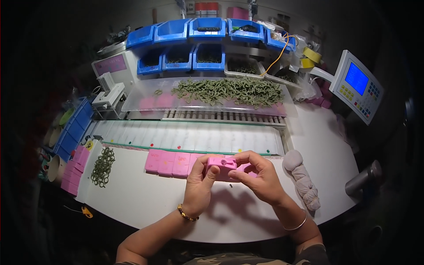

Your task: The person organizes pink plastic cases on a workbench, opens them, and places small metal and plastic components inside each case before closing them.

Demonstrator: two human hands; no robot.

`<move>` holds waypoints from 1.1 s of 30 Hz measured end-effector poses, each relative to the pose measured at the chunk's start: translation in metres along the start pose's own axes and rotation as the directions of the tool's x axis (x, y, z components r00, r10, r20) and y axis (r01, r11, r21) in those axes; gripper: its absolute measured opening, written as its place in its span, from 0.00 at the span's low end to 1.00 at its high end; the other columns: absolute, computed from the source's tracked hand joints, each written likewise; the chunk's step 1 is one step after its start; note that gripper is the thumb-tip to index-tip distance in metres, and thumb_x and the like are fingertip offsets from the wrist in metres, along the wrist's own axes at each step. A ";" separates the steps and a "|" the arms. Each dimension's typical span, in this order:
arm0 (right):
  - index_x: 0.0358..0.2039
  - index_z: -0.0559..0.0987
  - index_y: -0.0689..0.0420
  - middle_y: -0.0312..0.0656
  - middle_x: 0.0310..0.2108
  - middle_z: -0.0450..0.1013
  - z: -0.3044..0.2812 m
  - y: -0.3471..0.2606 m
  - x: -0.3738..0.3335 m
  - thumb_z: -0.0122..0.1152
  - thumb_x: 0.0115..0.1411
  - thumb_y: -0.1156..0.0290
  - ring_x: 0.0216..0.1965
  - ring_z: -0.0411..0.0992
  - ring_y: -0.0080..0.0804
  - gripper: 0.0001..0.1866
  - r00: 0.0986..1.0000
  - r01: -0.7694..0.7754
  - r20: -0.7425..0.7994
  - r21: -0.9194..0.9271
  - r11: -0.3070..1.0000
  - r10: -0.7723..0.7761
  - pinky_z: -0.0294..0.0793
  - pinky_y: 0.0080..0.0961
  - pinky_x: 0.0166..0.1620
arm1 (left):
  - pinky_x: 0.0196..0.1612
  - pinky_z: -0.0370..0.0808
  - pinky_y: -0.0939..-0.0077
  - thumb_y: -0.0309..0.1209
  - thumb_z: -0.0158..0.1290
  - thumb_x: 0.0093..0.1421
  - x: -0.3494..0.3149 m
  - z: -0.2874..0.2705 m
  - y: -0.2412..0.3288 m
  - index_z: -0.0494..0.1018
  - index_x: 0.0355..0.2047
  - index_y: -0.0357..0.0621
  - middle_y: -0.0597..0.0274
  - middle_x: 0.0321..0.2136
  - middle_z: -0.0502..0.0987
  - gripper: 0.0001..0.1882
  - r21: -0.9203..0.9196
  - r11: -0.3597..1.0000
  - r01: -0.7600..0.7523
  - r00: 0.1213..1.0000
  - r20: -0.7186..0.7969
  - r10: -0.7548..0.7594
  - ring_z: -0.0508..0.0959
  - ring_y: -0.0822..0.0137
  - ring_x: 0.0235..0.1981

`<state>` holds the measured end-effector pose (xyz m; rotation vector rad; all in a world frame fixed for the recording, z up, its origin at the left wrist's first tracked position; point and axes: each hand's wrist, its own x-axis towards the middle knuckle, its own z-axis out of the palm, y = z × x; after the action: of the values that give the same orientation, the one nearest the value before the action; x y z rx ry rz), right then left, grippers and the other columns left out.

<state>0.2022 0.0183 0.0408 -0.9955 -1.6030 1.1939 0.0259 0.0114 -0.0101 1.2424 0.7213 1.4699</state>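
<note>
Over the middle of the white table I hold a small pink block [221,164] raised, its near face showing a hollow or notch. My left hand [197,187] is closed round the block's left end, thumb in front. At its right end my right hand [261,180] is closed too, thumb and forefinger on the block. Behind them lies a row of pink blocks [165,163], partly covered by my hands. A tiny dark piece [231,185] rests on the table below the held block.
Green ring-ended pieces lie in a small pile [104,168] at left and a large heap [227,92] on a translucent tray. Blue bins [208,57] stand behind. To the right are a rolled grey cloth [304,185], a metal cylinder [363,178] and a control panel [357,81].
</note>
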 end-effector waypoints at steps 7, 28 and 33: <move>0.36 0.79 0.59 0.40 0.35 0.76 0.005 0.008 0.002 0.70 0.53 0.75 0.34 0.74 0.25 0.11 0.862 0.456 -0.063 -0.335 0.824 -0.503 0.72 0.24 0.32 | 0.55 0.71 0.74 0.37 0.49 0.70 0.002 -0.010 -0.003 0.68 0.53 0.39 0.63 0.45 0.74 0.18 -0.095 0.995 0.030 0.992 0.126 -0.018 0.73 0.73 0.48; 0.56 0.73 0.61 0.40 0.54 0.71 -0.030 0.033 0.011 0.63 0.60 0.75 0.46 0.69 0.22 0.23 0.976 0.004 -0.212 0.228 0.974 0.045 0.71 0.18 0.47 | 0.33 0.78 0.76 0.33 0.67 0.51 0.072 -0.056 0.017 0.70 0.46 0.35 0.57 0.40 0.76 0.26 0.365 0.862 0.351 0.919 0.041 -0.391 0.79 0.71 0.32; 0.59 0.70 0.59 0.41 0.52 0.71 -0.047 0.026 0.009 0.70 0.51 0.72 0.46 0.69 0.27 0.33 0.966 -0.013 -0.247 -0.327 0.945 -0.073 0.70 0.22 0.43 | 0.52 0.72 0.64 0.42 0.67 0.45 0.105 -0.134 -0.013 0.74 0.39 0.37 0.50 0.40 0.76 0.27 0.940 0.316 0.126 0.987 -0.152 0.058 0.75 0.54 0.46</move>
<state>0.2469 0.0454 0.0246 -1.2747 -1.6281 0.7520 -0.0894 0.1367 -0.0256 1.9617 1.9223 1.0281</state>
